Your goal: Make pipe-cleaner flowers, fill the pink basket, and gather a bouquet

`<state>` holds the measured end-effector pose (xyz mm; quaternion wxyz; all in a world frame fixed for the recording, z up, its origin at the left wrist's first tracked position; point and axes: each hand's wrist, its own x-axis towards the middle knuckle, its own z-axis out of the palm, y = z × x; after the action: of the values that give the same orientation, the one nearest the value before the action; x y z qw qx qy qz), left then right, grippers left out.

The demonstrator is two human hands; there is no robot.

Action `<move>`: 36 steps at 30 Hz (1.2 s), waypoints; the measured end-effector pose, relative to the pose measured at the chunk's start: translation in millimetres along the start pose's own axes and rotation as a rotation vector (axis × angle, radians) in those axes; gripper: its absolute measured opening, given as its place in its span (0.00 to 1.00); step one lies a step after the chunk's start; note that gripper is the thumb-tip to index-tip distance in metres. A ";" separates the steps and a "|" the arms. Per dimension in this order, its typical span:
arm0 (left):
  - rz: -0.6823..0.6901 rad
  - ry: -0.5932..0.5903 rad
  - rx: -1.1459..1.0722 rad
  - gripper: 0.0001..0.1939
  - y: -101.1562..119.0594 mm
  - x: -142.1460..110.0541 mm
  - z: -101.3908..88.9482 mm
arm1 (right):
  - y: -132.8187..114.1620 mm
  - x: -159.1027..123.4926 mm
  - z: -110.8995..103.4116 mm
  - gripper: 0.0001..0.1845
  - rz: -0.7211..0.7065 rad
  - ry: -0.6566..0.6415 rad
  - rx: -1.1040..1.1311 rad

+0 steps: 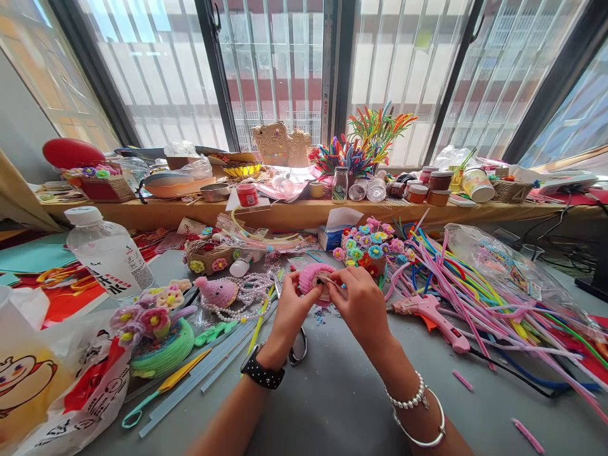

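Note:
My left hand (291, 311) is closed around the side of a pink, fuzzy, round craft piece (310, 275) that looks wound from pipe cleaner. Its opening faces me and shows a brownish inside. My right hand (361, 303) pinches at that opening; a small thin bit shows at its fingertips, too small to name. Under my left wrist lies a pair of scissors (299, 349), partly hidden. Small blue scraps (320, 315) are scattered on the table just below the piece. Left of my hands sits a pink cone-shaped figure (216, 292) beside strings of white beads (256, 292).
On the right lie a pink glue gun (441, 323) with its cord and a heap of pipe cleaners (479, 297). Glue sticks (190, 386), a green flower pot craft (164, 348) and a water bottle (111, 253) are at left. A flower basket (370, 250) stands behind my hands.

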<state>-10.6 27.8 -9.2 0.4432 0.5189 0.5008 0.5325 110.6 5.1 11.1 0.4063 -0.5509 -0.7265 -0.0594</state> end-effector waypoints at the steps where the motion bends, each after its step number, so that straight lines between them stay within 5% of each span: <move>1: 0.007 0.003 -0.017 0.27 -0.1 -0.1 0.5 | -0.4 -0.2 0.1 0.05 -0.002 0.010 -0.003; 10: 0.154 0.009 -0.095 0.26 3.0 -14.4 11.0 | -6.2 -3.1 2.1 0.05 0.093 0.084 -0.010; 18: 0.087 0.125 -0.116 0.21 -2.7 -8.9 8.0 | -3.9 -0.2 -6.2 0.03 0.055 0.037 0.150; 25: 0.065 0.162 -0.028 0.22 -5.1 -7.8 9.2 | -4.2 -0.4 -6.7 0.05 0.027 -0.027 0.076; 36: 0.159 0.201 0.181 0.19 3.4 -15.4 10.4 | -6.9 -2.4 2.0 0.08 0.219 -0.073 0.216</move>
<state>0.9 12.8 -8.0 0.2988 0.5389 0.5459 0.5677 103.8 1.6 10.7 0.4406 -0.5817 -0.6786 0.0836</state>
